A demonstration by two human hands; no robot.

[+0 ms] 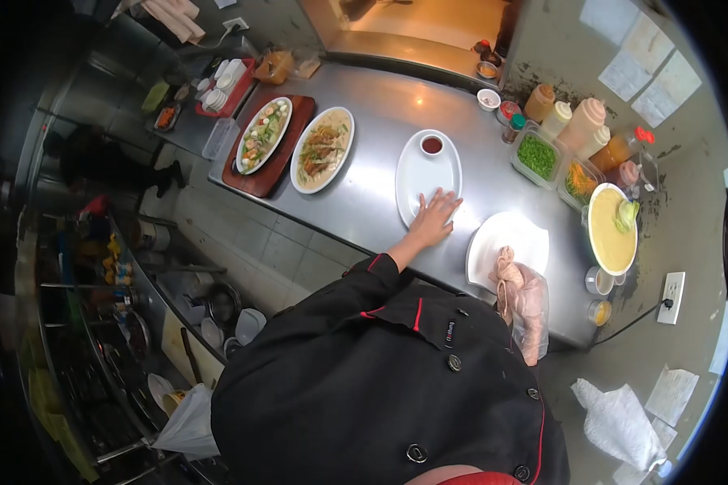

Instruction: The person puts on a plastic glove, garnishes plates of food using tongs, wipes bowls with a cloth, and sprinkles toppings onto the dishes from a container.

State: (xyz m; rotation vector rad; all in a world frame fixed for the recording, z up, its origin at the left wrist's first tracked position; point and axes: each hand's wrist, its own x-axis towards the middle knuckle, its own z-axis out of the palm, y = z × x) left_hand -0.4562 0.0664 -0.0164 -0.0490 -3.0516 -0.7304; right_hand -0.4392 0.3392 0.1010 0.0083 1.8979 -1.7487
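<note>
- A restaurant kitchen, by its long metal tabletop (pixel 372 105)
- Plated dishes (pixel 323 151) at left
- Sauce bottles (pixel 582 125) at right
- Pans (pixel 223 302) on near-left shelving

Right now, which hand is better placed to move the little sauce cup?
Left, I'd say: the left hand touches the oval plate holding the sauce cup; the right hand is farther off, over the squarish plate.
</note>
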